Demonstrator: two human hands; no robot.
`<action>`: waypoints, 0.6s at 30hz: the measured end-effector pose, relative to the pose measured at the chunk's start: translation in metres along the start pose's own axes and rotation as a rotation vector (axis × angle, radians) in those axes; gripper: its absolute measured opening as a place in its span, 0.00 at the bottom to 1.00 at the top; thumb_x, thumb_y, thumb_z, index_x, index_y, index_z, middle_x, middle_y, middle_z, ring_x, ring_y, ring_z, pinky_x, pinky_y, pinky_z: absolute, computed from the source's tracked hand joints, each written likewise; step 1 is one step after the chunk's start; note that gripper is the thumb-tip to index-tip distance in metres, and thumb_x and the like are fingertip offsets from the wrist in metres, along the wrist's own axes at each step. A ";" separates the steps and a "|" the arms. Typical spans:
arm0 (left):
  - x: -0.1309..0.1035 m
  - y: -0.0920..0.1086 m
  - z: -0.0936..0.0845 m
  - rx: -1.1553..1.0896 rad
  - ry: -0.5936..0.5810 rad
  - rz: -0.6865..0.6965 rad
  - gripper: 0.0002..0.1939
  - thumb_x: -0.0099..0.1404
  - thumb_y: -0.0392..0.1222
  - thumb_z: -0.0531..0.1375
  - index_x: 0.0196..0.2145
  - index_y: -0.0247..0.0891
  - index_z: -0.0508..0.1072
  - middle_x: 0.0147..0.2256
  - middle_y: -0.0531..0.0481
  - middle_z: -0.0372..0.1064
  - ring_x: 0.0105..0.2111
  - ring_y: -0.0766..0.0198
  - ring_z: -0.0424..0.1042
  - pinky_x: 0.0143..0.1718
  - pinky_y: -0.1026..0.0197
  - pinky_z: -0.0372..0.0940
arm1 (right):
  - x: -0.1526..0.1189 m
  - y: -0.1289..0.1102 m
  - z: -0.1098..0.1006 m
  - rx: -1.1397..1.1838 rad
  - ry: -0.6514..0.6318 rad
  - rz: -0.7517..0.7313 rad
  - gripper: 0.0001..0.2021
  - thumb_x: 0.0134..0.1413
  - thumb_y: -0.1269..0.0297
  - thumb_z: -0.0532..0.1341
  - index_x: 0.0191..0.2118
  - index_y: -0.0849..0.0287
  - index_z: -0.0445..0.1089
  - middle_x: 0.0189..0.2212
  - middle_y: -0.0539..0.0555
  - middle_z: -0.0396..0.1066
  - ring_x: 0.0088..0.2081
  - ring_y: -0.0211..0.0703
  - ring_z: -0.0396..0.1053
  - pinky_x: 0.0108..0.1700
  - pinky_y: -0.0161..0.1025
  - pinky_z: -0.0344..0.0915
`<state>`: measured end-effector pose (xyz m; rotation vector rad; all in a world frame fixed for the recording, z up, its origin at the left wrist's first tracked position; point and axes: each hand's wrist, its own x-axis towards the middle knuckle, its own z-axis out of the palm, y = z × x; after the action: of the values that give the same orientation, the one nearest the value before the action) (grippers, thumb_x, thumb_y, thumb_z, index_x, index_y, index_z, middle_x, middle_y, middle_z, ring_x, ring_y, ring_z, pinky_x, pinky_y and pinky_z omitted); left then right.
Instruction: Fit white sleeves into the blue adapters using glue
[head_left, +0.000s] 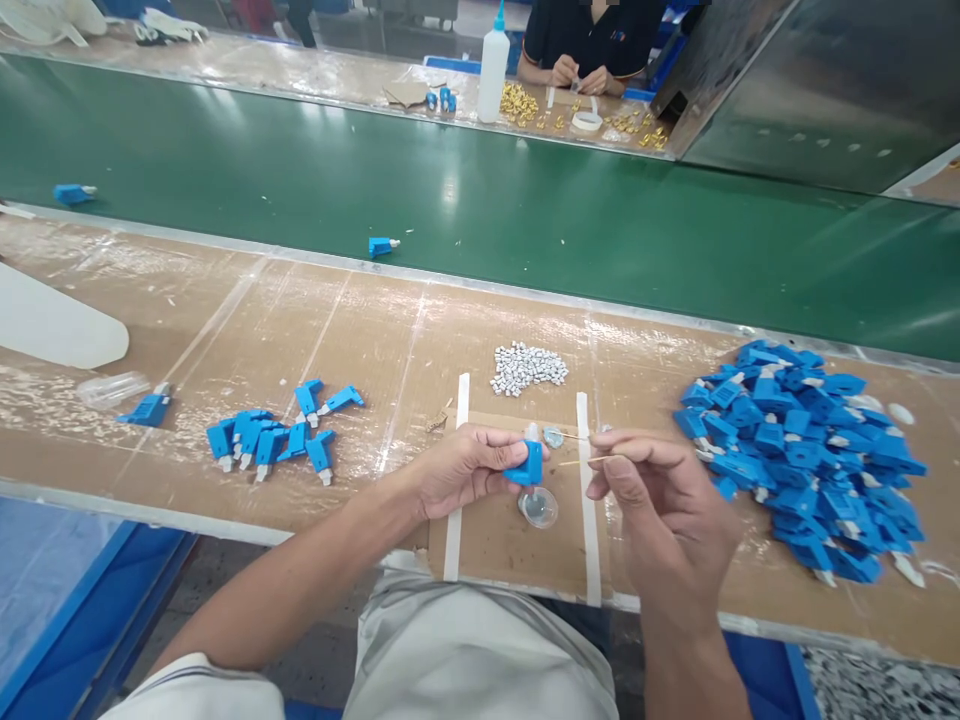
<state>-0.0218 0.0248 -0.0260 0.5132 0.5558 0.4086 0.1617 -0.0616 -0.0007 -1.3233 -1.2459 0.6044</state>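
Note:
My left hand (474, 468) holds a blue plastic part (528, 463) with a pale tip pointing up, above a taped cardboard sheet (495, 548). To its right, my right hand (660, 490) pinches two thin wooden sticks (576, 461), their ends pointing left and apart from the blue part. A small round clear dish (538, 508) lies just below the blue part. Near the upper stick is a small clear, bluish piece (553, 437). Small grey-white pieces (527, 368) are heaped beyond my hands.
A big pile of blue parts (802, 450) lies at right, a smaller group (266, 440) at left. Blue parts (381, 246) sit on the green belt (465, 210). Across it, a person's hands (579, 76) work near a white bottle (493, 75) and gold pieces (517, 103).

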 end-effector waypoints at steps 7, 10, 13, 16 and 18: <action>0.000 0.005 0.000 -0.084 0.074 0.082 0.11 0.59 0.40 0.70 0.35 0.27 0.80 0.29 0.48 0.71 0.30 0.70 0.72 0.30 0.74 0.67 | -0.015 0.023 -0.019 -0.278 -0.345 0.097 0.05 0.66 0.61 0.62 0.42 0.54 0.74 0.39 0.54 0.69 0.36 0.46 0.68 0.35 0.41 0.65; 0.000 0.005 -0.001 -0.119 0.121 0.079 0.08 0.61 0.37 0.68 0.33 0.28 0.79 0.29 0.48 0.71 0.30 0.69 0.74 0.30 0.73 0.68 | 0.002 0.039 -0.019 -0.341 -0.244 0.123 0.08 0.66 0.59 0.62 0.47 0.55 0.72 0.37 0.53 0.70 0.33 0.44 0.69 0.36 0.41 0.66; 0.000 0.004 -0.002 -0.166 0.215 0.081 0.04 0.62 0.35 0.66 0.33 0.29 0.77 0.30 0.49 0.71 0.30 0.69 0.74 0.31 0.72 0.70 | 0.043 0.057 -0.015 -0.519 -0.239 -0.023 0.05 0.66 0.62 0.61 0.42 0.56 0.72 0.35 0.53 0.72 0.34 0.47 0.72 0.36 0.42 0.67; 0.001 0.003 -0.005 -0.181 0.246 0.083 0.04 0.62 0.35 0.67 0.33 0.31 0.77 0.30 0.49 0.71 0.29 0.70 0.73 0.31 0.71 0.71 | 0.082 0.073 -0.007 -0.627 -0.308 -0.141 0.04 0.63 0.66 0.60 0.37 0.56 0.71 0.32 0.53 0.72 0.34 0.49 0.72 0.37 0.44 0.67; 0.001 0.001 -0.006 -0.175 0.233 0.078 0.06 0.61 0.37 0.68 0.33 0.30 0.77 0.30 0.49 0.71 0.28 0.71 0.72 0.30 0.71 0.70 | 0.096 0.080 -0.003 -0.657 -0.340 -0.188 0.04 0.62 0.67 0.59 0.36 0.57 0.71 0.32 0.55 0.72 0.35 0.52 0.71 0.39 0.46 0.66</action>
<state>-0.0249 0.0285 -0.0299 0.3213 0.7186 0.5903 0.2176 0.0421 -0.0437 -1.6479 -1.9324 0.2939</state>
